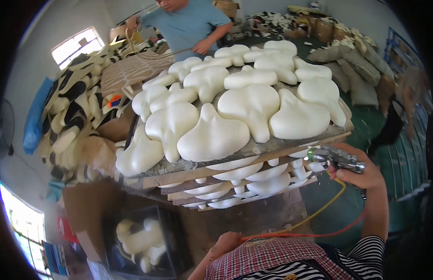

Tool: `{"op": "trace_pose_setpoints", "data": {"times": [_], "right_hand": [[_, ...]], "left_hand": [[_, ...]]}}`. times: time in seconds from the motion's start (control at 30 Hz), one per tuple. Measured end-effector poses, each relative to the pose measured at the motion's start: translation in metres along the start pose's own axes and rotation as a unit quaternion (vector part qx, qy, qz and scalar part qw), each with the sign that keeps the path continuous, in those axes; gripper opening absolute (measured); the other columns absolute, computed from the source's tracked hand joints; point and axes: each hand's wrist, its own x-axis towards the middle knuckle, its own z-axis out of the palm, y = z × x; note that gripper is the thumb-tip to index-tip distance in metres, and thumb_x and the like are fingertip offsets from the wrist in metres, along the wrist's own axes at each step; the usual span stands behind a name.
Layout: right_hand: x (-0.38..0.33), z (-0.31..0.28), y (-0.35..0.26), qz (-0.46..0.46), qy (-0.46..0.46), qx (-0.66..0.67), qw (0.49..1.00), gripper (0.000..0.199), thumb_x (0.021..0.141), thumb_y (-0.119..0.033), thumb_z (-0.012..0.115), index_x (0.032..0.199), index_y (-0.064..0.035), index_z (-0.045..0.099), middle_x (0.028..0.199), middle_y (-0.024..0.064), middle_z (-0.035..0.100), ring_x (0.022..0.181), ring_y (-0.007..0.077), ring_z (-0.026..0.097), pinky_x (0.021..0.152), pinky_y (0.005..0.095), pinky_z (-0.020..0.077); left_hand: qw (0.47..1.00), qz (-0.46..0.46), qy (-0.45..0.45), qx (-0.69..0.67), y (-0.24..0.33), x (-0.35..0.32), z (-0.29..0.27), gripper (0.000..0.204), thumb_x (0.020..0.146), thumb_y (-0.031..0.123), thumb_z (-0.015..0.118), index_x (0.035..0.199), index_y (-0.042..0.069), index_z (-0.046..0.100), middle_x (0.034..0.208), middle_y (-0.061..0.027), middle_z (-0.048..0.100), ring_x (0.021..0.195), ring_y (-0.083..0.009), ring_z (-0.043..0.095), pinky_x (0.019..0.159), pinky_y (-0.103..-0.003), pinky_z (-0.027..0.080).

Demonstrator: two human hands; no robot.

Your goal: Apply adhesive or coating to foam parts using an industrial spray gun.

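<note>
My right hand (366,170) is wrapped round a metal spray gun (337,158), its nozzle pointing left toward the stacked boards. A yellow hose (335,196) and an orange hose (337,229) run from the gun's side back to my waist. There my left hand (228,241) is closed about the hoses, its fingers partly hidden. Before me, many cream-white, saddle-shaped foam pads (214,135) lie in rows on the top board (265,148). More pads (267,184) show on boards beneath it.
Beyond the stack a person in a blue shirt (188,28) holds a hose. At left rise a patterned board (132,72) and a heap of black-and-cream pieces (71,107). A dark bin (172,242) with foam pieces stands at lower left. Grey sacks (361,70) lie far right.
</note>
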Motion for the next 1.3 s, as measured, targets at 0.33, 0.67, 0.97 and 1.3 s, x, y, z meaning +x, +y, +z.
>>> {"op": "trace_pose_setpoints", "data": {"times": [0.33, 0.67, 0.97, 1.3], "right_hand": [[-0.033, 0.115, -0.013, 0.057, 0.072, 0.016, 0.996, 0.058, 0.077, -0.009, 0.068, 0.129, 0.0002, 0.045, 0.092, 0.0088, 0.063, 0.083, 0.0151, 0.061, 0.074, 0.0296, 0.0489], [-0.077, 0.117, 0.026, -0.148, 0.139, 0.229, 0.952, 0.056, 0.082, -0.044, 0.056, 0.118, -0.0013, 0.051, 0.080, 0.0193, 0.060, 0.073, 0.0292, 0.061, 0.070, 0.0422, 0.0492], [-0.112, 0.095, 0.103, -0.273, 0.030, 0.439, 0.855, 0.068, 0.081, -0.055, 0.049, 0.106, 0.0079, 0.053, 0.080, 0.0226, 0.062, 0.071, 0.0312, 0.062, 0.074, 0.0430, 0.0472], [-0.183, 0.063, 0.132, -0.300, 0.041, 0.461, 0.834, 0.066, 0.083, -0.043, 0.055, 0.130, -0.0011, 0.036, 0.083, 0.0194, 0.061, 0.061, 0.0315, 0.061, 0.059, 0.0415, 0.0505]], "left_hand": [[0.984, -0.020, -0.108, 0.138, -0.105, -0.038, -0.014, 0.031, 0.082, 0.033, 0.055, 0.090, 0.007, 0.069, 0.097, -0.0162, 0.066, 0.092, -0.0336, 0.063, 0.079, -0.044, 0.050], [0.953, 0.138, 0.133, -0.234, -0.052, -0.011, -0.051, 0.026, 0.080, 0.022, 0.065, 0.099, 0.005, 0.065, 0.087, -0.0092, 0.068, 0.080, -0.0187, 0.064, 0.071, -0.032, 0.050], [0.772, 0.412, 0.062, -0.480, 0.171, -0.028, -0.097, 0.028, 0.086, -0.004, 0.055, 0.114, 0.002, 0.057, 0.095, -0.0079, 0.064, 0.091, -0.0126, 0.059, 0.080, -0.024, 0.046], [0.708, 0.405, -0.088, -0.572, 0.281, -0.030, -0.038, 0.031, 0.094, 0.014, 0.049, 0.121, 0.000, 0.054, 0.084, -0.0051, 0.061, 0.079, -0.0145, 0.058, 0.078, -0.028, 0.046]]}}
